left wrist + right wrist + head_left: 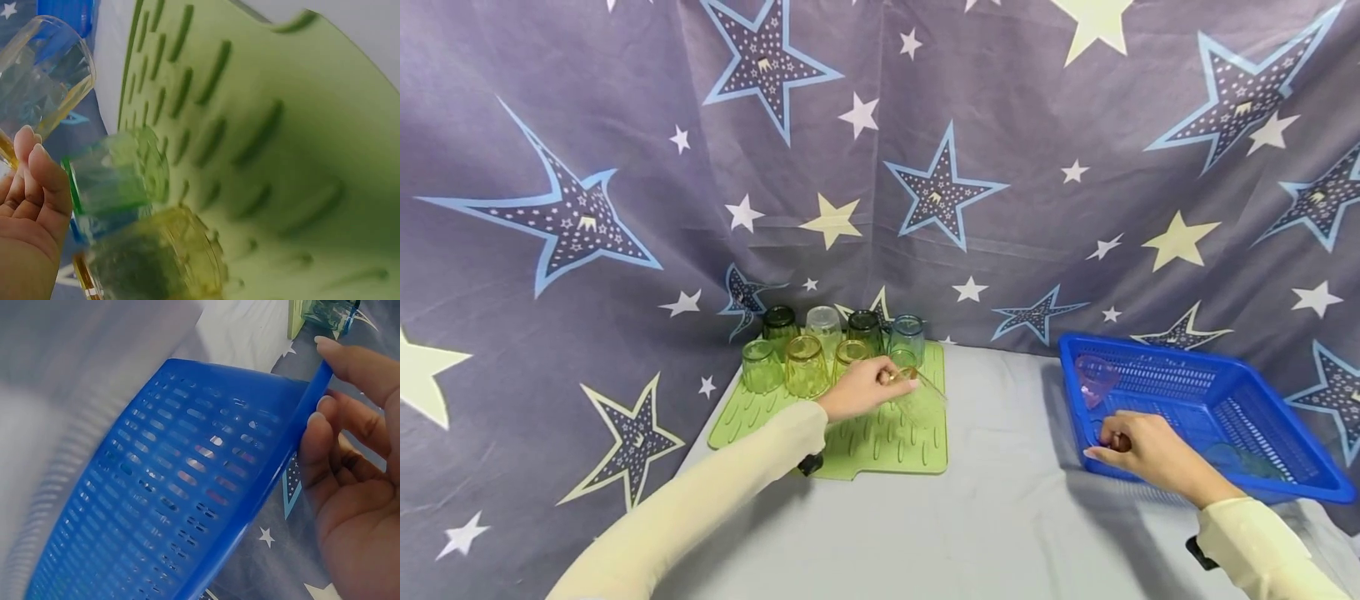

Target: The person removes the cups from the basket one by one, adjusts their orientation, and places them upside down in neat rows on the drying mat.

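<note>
My left hand [859,390] holds a clear glass with an amber base [922,403] by the base end. The glass [47,75] tilts, its mouth down and to the right, above the green drying mat [917,457]. Just behind it stands an upside-down green glass [119,172], close to a yellow glass [807,367]. At the left rim of a blue plastic basket [1157,343], my right hand [1138,450] pinches the edge. In the right wrist view the thumb and fingertips [317,428] meet the basket's rim, with its slotted wall [181,456] below.
More upside-down glasses line the mat's back: a dark green one [780,323], a clear one [824,327], a blue one [907,333]. Inside the basket lie a pink glass [1094,377] and a greenish glass [1243,460]. A star-patterned curtain [1000,250] hangs behind the white table [970,533].
</note>
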The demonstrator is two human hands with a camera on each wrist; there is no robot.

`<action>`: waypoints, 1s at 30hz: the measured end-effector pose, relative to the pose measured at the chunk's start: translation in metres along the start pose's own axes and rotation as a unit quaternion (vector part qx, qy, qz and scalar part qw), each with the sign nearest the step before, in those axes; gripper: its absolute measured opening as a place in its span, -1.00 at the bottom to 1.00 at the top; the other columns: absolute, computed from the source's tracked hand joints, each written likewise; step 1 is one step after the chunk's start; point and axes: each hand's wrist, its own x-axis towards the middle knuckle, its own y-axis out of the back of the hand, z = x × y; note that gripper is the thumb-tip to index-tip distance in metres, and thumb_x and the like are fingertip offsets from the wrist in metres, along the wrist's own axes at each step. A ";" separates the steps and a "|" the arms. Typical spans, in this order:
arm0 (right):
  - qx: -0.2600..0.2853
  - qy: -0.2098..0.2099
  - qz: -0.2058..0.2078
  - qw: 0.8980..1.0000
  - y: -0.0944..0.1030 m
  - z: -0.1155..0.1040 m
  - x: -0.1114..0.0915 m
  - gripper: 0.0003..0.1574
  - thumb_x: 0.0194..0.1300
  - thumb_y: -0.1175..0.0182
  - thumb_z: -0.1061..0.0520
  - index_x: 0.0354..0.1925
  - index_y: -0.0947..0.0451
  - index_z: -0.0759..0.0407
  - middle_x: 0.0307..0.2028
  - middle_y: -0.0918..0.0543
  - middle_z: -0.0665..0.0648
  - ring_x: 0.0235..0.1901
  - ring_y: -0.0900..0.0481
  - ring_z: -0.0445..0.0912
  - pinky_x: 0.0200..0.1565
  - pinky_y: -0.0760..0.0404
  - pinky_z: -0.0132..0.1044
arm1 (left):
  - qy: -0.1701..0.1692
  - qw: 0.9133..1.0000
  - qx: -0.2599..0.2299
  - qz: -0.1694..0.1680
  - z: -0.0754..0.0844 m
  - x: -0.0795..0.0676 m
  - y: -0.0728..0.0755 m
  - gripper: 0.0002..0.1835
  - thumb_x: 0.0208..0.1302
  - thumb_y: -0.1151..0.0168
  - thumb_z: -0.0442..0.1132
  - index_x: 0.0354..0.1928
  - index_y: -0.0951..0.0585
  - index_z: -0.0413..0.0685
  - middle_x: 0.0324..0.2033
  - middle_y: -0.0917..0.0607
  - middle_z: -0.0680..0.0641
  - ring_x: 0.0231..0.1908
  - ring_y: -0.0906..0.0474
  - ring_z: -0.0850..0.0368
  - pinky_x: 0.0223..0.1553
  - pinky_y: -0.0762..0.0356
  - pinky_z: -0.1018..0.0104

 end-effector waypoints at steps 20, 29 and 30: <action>-0.001 -0.004 0.010 1.000 -0.002 -0.002 -0.003 -0.47 -0.04 -0.65 0.11 -0.52 -0.40 -0.17 -0.56 -0.31 -0.23 -0.54 -0.19 -0.42 -0.52 -0.27 -0.41 | 0.030 0.994 0.089 0.061 -0.046 -0.062 0.078 -0.40 0.23 -0.36 0.37 -0.07 -0.63 -0.01 -0.44 -0.56 0.01 -0.48 -0.42 0.12 -0.34 -0.49 0.19; -0.001 -0.007 0.014 1.000 -0.002 -0.001 -0.003 -0.48 -0.03 -0.65 0.11 -0.52 -0.41 -0.17 -0.56 -0.32 -0.22 -0.54 -0.19 -0.42 -0.52 -0.28 -0.41 | 0.046 0.983 0.148 0.096 -0.062 -0.082 0.108 -0.32 0.16 -0.36 0.45 -0.19 -0.56 -0.06 -0.51 -0.49 0.02 -0.52 -0.39 0.14 -0.36 -0.45 0.21; -0.001 -0.006 0.015 1.000 -0.002 -0.001 -0.003 -0.48 -0.04 -0.65 0.11 -0.52 -0.41 -0.17 -0.56 -0.32 -0.22 -0.54 -0.19 -0.42 -0.52 -0.28 -0.41 | 0.049 0.982 0.151 0.098 -0.063 -0.085 0.111 -0.31 0.15 -0.35 0.46 -0.20 -0.55 -0.07 -0.52 -0.48 0.01 -0.53 -0.38 0.13 -0.37 -0.45 0.20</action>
